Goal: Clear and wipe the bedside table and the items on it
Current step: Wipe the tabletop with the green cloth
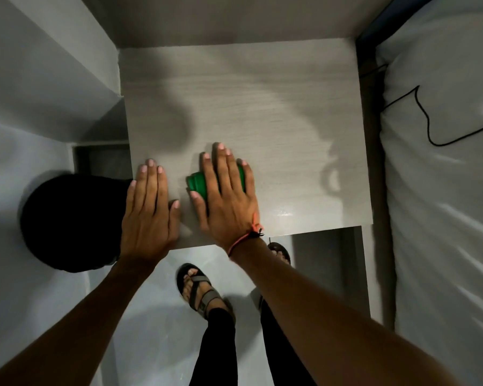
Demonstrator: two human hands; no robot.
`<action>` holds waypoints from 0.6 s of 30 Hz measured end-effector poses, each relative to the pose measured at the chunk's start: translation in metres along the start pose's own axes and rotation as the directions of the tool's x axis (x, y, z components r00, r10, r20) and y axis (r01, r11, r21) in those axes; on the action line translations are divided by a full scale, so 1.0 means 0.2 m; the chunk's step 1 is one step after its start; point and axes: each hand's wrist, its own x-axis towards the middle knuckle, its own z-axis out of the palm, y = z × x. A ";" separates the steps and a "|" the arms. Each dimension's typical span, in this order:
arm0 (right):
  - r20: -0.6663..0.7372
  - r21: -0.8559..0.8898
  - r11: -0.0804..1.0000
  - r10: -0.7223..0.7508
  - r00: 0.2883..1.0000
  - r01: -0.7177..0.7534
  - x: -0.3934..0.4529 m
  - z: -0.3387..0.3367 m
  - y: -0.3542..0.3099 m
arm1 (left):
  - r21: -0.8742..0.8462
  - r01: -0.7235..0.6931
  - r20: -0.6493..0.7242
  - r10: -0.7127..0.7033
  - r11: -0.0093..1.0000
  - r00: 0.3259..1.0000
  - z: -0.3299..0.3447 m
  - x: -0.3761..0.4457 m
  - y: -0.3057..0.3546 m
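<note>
Green cloth [200,184] lies bunched under the right hand [226,196], whose straight, spread fingers press it flat near the front edge of the pale wood-grain bedside table [262,107]. Just beside it, the left hand [148,213] rests flat on the table's front left corner, fingers straight and together, holding nothing.

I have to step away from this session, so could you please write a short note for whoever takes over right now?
Left hand: flat, fingers straight, resting on the bedside table near its front left corner.
Right hand: flat, fingers straight, pressing a green cloth onto the tabletop near the front edge.
Done: no items show on the tabletop; wiping is under way, with a wet sheen near the front right.
Left: wipe the rest of the surface. The cleared items are out of view, so whether they were wiped cannot be told.
</note>
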 end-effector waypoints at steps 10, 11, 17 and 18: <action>-0.064 -0.023 1.000 0.002 0.998 -0.004 0.08 -0.05 0.27 | -0.067 0.025 0.062 -0.021 0.997 0.998 -0.03 0.19 -0.02; -0.063 -0.036 0.999 0.031 0.998 -0.033 0.08 -0.07 0.34 | -0.067 0.023 0.062 -0.019 0.997 0.998 -0.03 0.21 -0.02; -0.081 -0.082 0.960 0.263 0.961 -0.269 0.10 -0.23 0.88 | -0.044 0.028 0.047 -0.026 0.999 0.999 -0.01 0.27 0.00; -0.091 -0.089 0.950 0.291 0.952 -0.299 0.10 -0.25 0.96 | -0.046 0.031 0.041 -0.029 0.998 0.999 -0.01 0.27 0.00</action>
